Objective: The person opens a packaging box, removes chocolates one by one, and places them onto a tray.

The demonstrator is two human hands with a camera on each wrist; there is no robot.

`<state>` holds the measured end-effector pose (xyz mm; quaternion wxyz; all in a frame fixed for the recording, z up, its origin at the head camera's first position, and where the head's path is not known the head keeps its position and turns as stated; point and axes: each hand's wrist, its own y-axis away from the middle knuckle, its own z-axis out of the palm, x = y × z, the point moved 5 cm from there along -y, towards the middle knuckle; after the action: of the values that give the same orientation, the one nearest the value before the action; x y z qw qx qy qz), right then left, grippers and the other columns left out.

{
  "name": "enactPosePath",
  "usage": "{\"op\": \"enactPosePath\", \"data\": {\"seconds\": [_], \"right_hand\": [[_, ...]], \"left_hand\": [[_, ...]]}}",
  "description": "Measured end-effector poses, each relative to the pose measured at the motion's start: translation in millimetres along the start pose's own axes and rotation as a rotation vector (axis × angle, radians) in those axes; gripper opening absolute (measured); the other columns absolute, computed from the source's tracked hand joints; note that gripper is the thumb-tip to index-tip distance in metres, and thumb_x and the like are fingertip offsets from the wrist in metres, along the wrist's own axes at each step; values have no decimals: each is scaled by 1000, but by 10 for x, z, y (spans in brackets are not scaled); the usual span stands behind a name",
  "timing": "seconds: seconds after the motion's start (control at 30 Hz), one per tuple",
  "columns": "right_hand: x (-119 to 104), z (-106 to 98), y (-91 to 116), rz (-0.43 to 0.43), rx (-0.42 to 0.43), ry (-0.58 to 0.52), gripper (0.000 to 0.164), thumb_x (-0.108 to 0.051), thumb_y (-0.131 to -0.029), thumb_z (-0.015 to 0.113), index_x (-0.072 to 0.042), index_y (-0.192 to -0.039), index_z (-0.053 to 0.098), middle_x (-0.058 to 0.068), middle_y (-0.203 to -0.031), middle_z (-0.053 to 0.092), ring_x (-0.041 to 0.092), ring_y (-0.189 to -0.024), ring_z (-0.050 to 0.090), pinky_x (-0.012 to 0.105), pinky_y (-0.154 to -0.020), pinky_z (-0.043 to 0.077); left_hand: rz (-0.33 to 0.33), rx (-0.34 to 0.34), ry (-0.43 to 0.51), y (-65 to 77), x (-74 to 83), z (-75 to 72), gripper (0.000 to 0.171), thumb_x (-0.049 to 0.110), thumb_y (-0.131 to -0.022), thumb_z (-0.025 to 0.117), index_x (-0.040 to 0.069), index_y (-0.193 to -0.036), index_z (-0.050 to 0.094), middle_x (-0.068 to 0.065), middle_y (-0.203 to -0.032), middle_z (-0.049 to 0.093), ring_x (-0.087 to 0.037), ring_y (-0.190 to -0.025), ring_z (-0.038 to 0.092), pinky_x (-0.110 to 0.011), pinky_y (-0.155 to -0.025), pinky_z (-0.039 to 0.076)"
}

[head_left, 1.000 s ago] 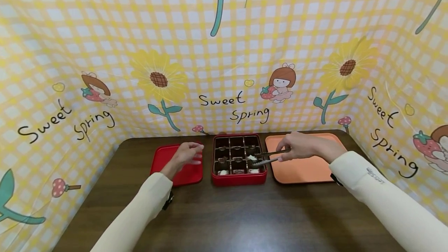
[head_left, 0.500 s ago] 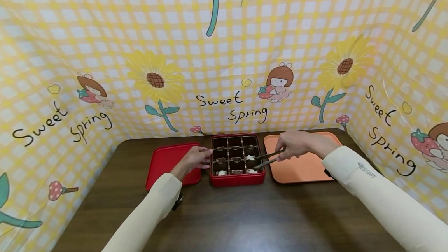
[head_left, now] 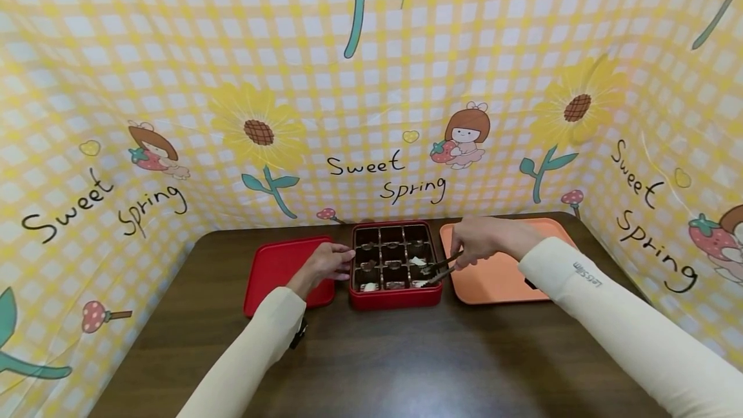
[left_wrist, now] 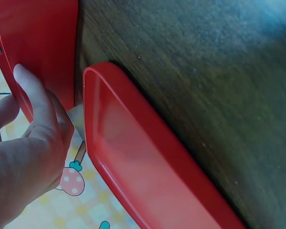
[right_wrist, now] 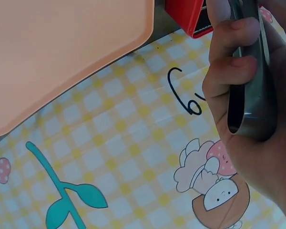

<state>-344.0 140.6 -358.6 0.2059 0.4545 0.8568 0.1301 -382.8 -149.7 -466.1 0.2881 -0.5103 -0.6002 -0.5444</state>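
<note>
A red box [head_left: 396,301] with dark compartments stands at the middle of the table. My left hand [head_left: 327,262] rests its extended fingertips against the box's left side; the left wrist view shows a fingertip [left_wrist: 20,71] on the red wall. In my right hand [head_left: 478,240] I grip metal tongs [right_wrist: 263,95], fingers curled round the handle. The tong tips reach into the box's right side, close over the front right compartment. A white piece [head_left: 416,261] lies in the middle right compartment. Small pale pieces sit along the front row, including one at the left [head_left: 369,287].
Left of the box lies a red lid [head_left: 273,269], partly under my left hand in the head view. An orange tray [head_left: 493,286] is at the right, below my right hand. A yellow checked cloth [head_left: 360,108] rises behind the dark wooden table [head_left: 395,360].
My left hand has moved right from above the lid to the box's side. The tongs have shifted slightly toward the front of the box, away from the white piece in the middle right compartment.
</note>
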Motion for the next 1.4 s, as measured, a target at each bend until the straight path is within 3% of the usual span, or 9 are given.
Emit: {"op": "enactPosePath", "data": {"seconds": [0.3,0.57,0.73,0.93,1.17,1.4], "right_hand": [[-125,4,-119,-11,-37,109,21,-29,-81,69,-16,-96,72,-8,-56,61,9,-53,59,28,-58,52],[-220,2,-222,64,-95,200,9,-29,-80,69,-22,-83,72,-5,-59,63,12,-52,58,26,-49,47],[-294,19,-269,85,-115,272,11,-30,-79,68,-22,-86,71,-4,-60,64,10,-55,59,28,-56,51],[-372,35,-320,99,-122,349,8,-31,-78,70,-24,-77,68,0,-62,65,13,-58,62,30,-58,51],[-367,53,-355,169,-149,336,12,-33,-77,72,-24,-84,67,-2,-63,65,13,-63,61,32,-63,52],[-356,41,-337,180,-157,257,10,-30,-78,72,-23,-79,65,0,-67,65,14,-60,60,32,-57,51]], "left_hand": [[-3,-1,7,12,6,-3,36,13,-91,56,-1,-124,51,-15,-102,58,-22,-81,59,-37,-68,55],[-10,-9,2,30,26,-6,39,14,-91,57,0,-126,49,-16,-105,57,-23,-84,59,-38,-69,55],[-4,-13,12,22,11,-10,38,14,-91,56,0,-126,49,-16,-107,57,-24,-85,60,-39,-71,55],[-2,-10,12,15,4,-14,39,14,-91,56,-1,-126,49,-16,-105,57,-24,-85,59,-38,-70,55],[-4,-4,17,29,15,2,39,13,-91,56,-1,-126,49,-16,-105,57,-23,-82,59,-35,-66,56],[1,5,18,18,7,-5,38,13,-90,57,-1,-125,50,-15,-101,58,-23,-81,59,-35,-65,56]]}}
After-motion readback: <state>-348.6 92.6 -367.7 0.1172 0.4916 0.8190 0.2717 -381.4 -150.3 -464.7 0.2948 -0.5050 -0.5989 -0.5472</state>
